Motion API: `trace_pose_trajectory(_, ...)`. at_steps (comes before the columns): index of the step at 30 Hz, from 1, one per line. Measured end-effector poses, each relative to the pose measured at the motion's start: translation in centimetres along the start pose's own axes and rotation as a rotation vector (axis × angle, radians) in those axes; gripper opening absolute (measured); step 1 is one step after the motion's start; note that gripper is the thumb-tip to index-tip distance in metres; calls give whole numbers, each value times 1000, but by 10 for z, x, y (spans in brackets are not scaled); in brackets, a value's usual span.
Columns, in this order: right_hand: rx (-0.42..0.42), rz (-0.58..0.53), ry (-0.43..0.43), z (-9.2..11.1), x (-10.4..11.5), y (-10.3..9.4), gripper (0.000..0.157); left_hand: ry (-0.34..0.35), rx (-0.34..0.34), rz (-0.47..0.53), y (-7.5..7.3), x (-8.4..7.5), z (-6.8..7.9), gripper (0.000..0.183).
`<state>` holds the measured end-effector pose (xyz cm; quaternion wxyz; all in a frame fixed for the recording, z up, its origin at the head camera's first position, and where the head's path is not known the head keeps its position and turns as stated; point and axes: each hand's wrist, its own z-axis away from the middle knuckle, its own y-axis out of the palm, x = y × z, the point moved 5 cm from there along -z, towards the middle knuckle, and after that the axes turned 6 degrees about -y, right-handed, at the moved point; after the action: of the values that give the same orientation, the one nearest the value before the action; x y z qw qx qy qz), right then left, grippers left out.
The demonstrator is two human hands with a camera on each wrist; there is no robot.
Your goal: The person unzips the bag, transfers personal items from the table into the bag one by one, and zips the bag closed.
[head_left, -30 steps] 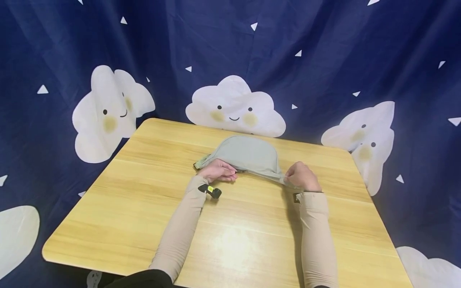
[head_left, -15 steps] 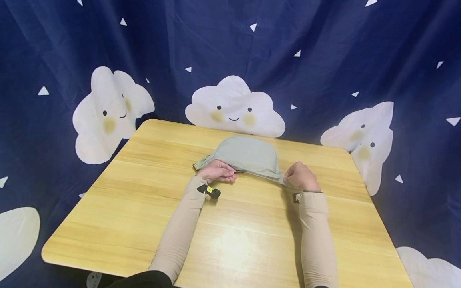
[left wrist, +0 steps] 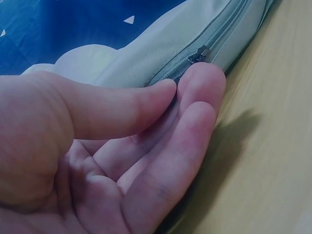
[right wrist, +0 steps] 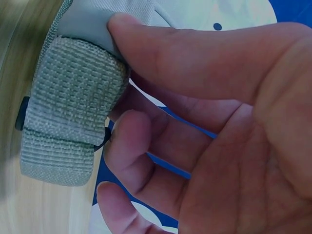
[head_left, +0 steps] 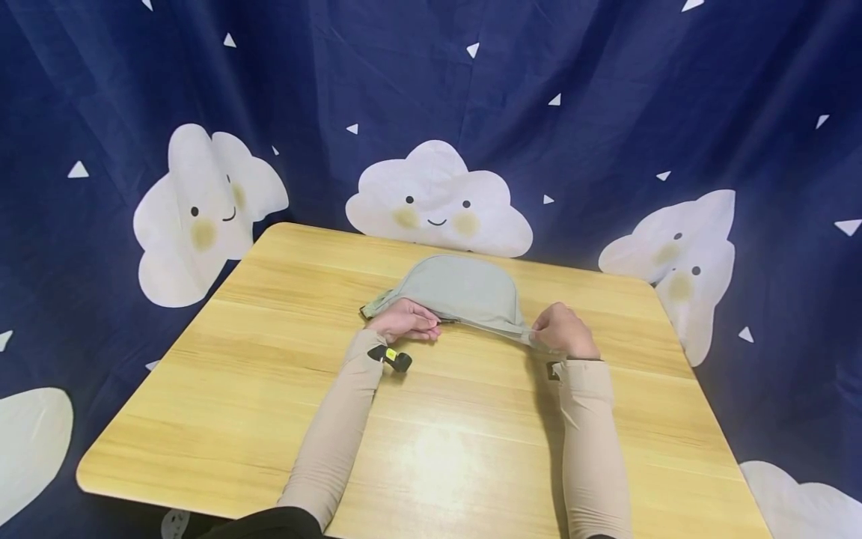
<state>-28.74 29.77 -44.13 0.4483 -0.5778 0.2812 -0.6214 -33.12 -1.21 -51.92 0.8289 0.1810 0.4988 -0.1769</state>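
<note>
A grey-green waist bag (head_left: 465, 288) lies on the wooden table, its curved side toward the back and its zipper edge toward me. At that edge my left hand (head_left: 405, 320) pinches the zipper pull between thumb and forefinger. The dark zipper slider (left wrist: 199, 54) shows just beyond the fingertips in the left wrist view. My right hand (head_left: 566, 331) grips the bag's right end, thumb on the smooth fabric beside the woven strap (right wrist: 73, 92). The strap is folded over, with a dark buckle part at its side. Part of the zipper is hidden behind my left fingers.
The wooden table (head_left: 269, 397) has rounded corners and fills the lower middle. Behind it hangs a dark blue curtain (head_left: 404, 75) printed with white clouds and triangles. A small black camera mount (head_left: 393, 358) sits on the left wrist.
</note>
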Motion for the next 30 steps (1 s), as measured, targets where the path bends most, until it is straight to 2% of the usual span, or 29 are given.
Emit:
trace_pose_trajectory(22, -4, 4, -3, -1, 2, 2, 10, 39, -18, -40, -6, -1, 5, 30)
trace_pose_trajectory(30, -16, 1, -31, 0, 7, 2, 9, 37, -32, -36, -5, -2, 6, 31)
